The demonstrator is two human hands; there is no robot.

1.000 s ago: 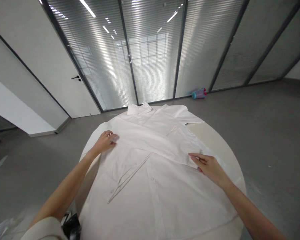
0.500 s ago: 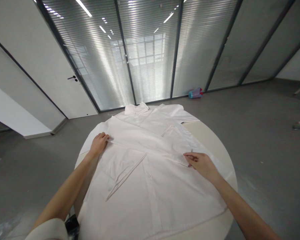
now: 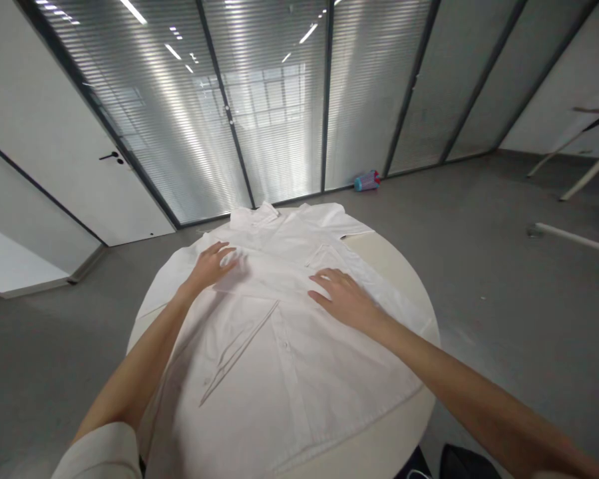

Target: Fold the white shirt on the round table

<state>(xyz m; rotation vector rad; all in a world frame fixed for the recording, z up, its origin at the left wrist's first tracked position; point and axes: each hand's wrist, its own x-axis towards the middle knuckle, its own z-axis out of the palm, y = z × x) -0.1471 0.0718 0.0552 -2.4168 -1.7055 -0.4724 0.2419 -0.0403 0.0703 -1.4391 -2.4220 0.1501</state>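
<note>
Hidden under the white shirt (image 3: 299, 359): most of the desk (image 3: 392, 266). Cut off at the bottom edge: a dark thing (image 3: 459, 462) on the floor, unidentifiable. Too small to tell: blue-and-pink object (image 3: 367, 180) by the glass wall, perhaps a cup.

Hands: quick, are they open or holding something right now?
Left hand: open, flat on the white shirt, holding nothing.
Right hand: open, palm down on the white shirt, holding nothing.

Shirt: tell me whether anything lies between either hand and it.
Nothing visible does. The left hand and the right hand both rest flat, open, directly on the shirt spread over the table.
</note>
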